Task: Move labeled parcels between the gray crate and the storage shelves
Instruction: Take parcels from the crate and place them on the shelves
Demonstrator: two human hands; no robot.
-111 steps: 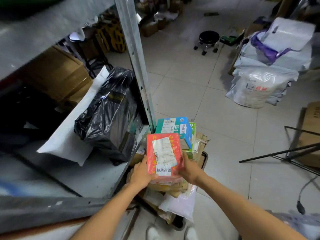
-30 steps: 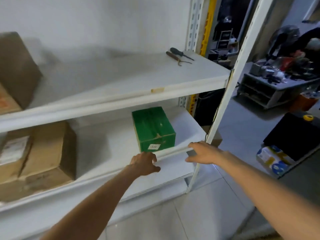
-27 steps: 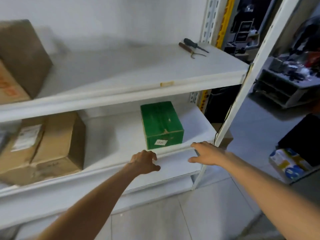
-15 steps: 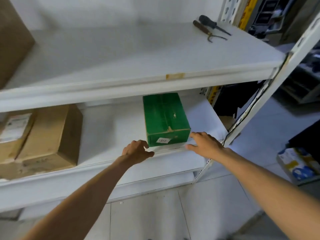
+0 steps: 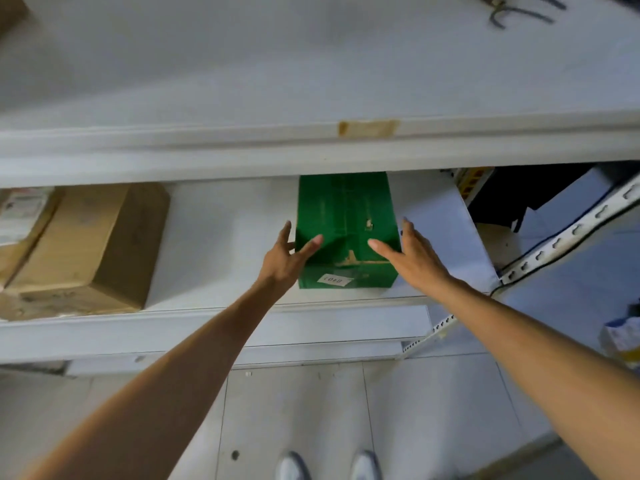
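The green box [image 5: 346, 220] stands on the middle shelf [image 5: 207, 327], close to the front lip, with its small white label [image 5: 334, 279] facing outward, so this parcel's trip looks barely begun: it is bracketed but not lifted, and the gray crate is nowhere in view. The left hand [image 5: 282, 261] sits at the box's left top edge, thumb laid over the top and the other fingers spread straight down the left side; the right hand [image 5: 415, 258] mirrors it on the right edge, thumb on the top face and fingers extended along the right wall. Neither hand's fingers are curled tight, so I judge this as a two-sided press just forming rather than a firm hold. What is left, as far as can be judged, is to squeeze, draw the box out over the lip, and carry it off. A brown cardboard box [image 5: 90, 244] lies well apart on the same shelf at left, and the upper shelf [image 5: 242, 143] overhangs the green box's rear. Compared with half a second ago, the left hand was loosely curled short of the box at the lip and the right hovered by its front right corner; both have since reached in to flank it, the view has tipped closer and downward, and the box itself seems not to have shifted
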